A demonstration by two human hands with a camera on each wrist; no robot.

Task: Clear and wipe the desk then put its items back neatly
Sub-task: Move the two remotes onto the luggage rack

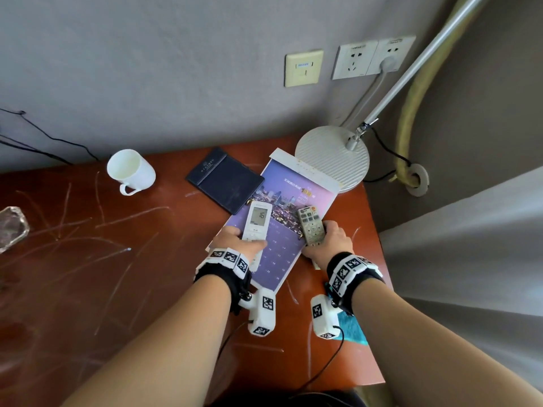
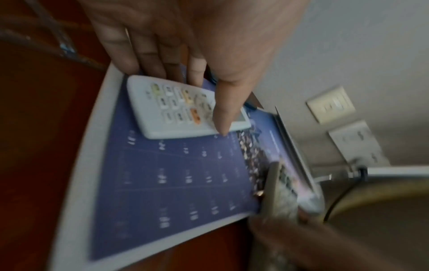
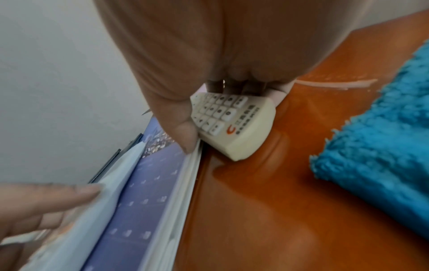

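Desk (image 1: 88,289) items: white remote (image 1: 258,221) clasped in left hand (image 1: 235,240), beige remote (image 1: 312,227) clasped in right hand (image 1: 332,239), purple calendar (image 1: 282,254) beneath both.

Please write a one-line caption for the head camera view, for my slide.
Left hand grips a white remote and right hand a beige remote, above a purple calendar.

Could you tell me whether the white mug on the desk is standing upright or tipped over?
Upright. The mug stands on its base on the desk, its open mouth facing up. It looks empty inside.
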